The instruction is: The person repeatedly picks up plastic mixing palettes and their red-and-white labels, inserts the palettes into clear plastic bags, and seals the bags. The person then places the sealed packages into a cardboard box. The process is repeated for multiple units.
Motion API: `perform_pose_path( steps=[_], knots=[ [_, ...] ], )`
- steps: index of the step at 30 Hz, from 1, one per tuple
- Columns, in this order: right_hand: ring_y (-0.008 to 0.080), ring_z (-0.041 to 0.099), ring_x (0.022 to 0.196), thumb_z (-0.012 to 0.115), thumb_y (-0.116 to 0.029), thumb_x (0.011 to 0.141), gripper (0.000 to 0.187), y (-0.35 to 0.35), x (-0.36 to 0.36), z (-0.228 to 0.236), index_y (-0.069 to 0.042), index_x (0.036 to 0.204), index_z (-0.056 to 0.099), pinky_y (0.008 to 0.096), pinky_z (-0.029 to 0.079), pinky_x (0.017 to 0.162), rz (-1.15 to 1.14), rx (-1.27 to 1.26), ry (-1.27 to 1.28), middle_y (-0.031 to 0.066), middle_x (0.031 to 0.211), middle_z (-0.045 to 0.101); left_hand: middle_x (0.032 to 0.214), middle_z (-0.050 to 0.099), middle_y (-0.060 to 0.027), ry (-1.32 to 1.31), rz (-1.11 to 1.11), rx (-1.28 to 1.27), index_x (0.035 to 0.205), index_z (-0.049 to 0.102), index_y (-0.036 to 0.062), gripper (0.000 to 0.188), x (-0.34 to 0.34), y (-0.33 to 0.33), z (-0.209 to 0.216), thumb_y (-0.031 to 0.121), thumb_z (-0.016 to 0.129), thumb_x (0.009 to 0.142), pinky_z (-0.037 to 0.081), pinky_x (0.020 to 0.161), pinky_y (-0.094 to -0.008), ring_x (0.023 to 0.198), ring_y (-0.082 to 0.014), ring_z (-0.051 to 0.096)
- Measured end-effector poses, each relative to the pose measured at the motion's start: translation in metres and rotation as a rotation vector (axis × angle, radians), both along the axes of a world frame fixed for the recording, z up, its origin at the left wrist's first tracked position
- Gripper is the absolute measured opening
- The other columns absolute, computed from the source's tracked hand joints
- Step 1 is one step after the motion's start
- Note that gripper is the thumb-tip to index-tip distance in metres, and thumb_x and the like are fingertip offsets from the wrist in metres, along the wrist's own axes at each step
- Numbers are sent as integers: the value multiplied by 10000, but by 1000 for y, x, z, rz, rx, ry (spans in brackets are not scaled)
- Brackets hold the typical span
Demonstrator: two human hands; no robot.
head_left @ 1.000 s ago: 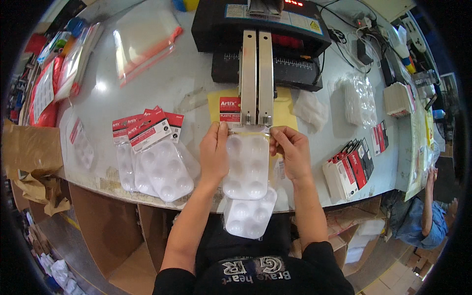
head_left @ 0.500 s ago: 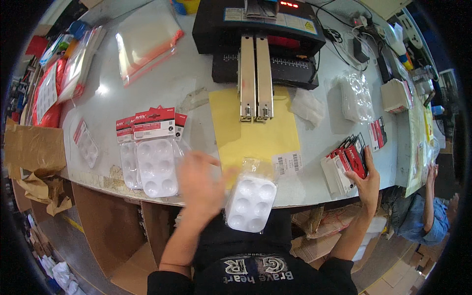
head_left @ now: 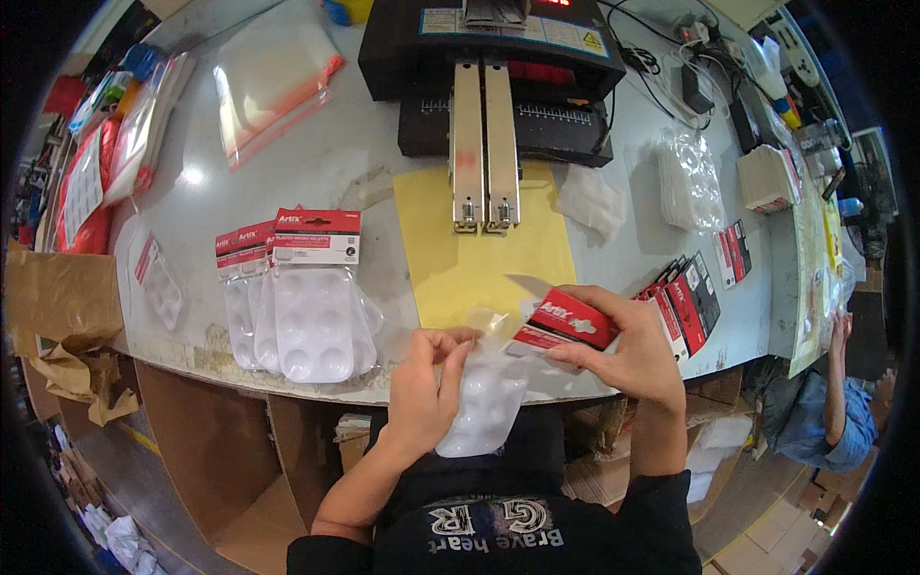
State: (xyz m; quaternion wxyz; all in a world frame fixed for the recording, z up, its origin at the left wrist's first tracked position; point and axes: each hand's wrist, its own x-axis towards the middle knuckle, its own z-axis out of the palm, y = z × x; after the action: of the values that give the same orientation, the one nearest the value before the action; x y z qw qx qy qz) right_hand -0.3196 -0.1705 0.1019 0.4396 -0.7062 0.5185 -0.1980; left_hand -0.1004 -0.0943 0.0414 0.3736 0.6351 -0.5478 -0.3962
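Note:
A white six-well paint palette in a clear bag (head_left: 479, 412) hangs over the table's front edge in front of me. My left hand (head_left: 426, 388) pinches the bag's clear top between thumb and fingers. My right hand (head_left: 632, 345) grips a red, white and black folded header card (head_left: 573, 321) at the bag's mouth, its flap partly spread. Whether the bag's top sits inside the fold I cannot tell. Left of my left hand lies a pile of carded palettes (head_left: 316, 321). Beyond my right hand is a stack of header cards (head_left: 692, 302).
A black machine with two metal arms (head_left: 484, 144) reaches over a yellow sheet (head_left: 436, 249) at the table's middle. Clear bags (head_left: 273, 86) lie far left, wrapped palettes (head_left: 688, 182) far right. Cables (head_left: 661, 77) run behind these. Another person's arm (head_left: 836, 383) shows at the far right.
My right hand has come left from the header-card stack with one card. My left hand has moved from beside the palette pile to the bag's top and pinches it.

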Motion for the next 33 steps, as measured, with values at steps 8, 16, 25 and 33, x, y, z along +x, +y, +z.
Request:
perform_pose_path(
  steps=[8, 16, 25, 33],
  knots=[
    [75, 531, 639, 764, -202, 788, 306, -12, 22, -4, 33, 947, 649, 269, 477, 601, 44, 295, -134, 74, 692, 639, 1034, 689, -159, 523, -24, 170, 1118, 458, -17, 171, 4, 5, 14, 72, 494, 976, 474, 754, -241, 897, -161, 661],
    [62, 519, 634, 772, -187, 782, 303, -15, 25, -3, 31, 954, 650, 231, 455, 584, 206, 154, -66, 48, 708, 631, 891, 720, -86, 558, 45, 260, 1008, 640, -36, 194, 3, 5, 19, 132, 640, 911, 471, 698, -199, 790, -56, 611],
    [244, 516, 506, 770, -235, 767, 270, -20, 28, 7, -30, 891, 645, 306, 429, 523, 354, 0, 60, 131, 623, 582, 738, 676, -13, 599, 98, 287, 964, 678, -25, 179, 0, 3, 19, 142, 645, 909, 429, 614, -183, 686, -12, 533],
    [188, 601, 593, 798, -244, 746, 313, -20, 21, -3, -15, 895, 645, 268, 453, 570, 217, -77, -15, 117, 666, 619, 825, 649, -4, 327, 76, 92, 931, 662, -55, 191, -2, 5, 11, 111, 568, 950, 427, 676, -194, 748, -47, 529]
  ],
)
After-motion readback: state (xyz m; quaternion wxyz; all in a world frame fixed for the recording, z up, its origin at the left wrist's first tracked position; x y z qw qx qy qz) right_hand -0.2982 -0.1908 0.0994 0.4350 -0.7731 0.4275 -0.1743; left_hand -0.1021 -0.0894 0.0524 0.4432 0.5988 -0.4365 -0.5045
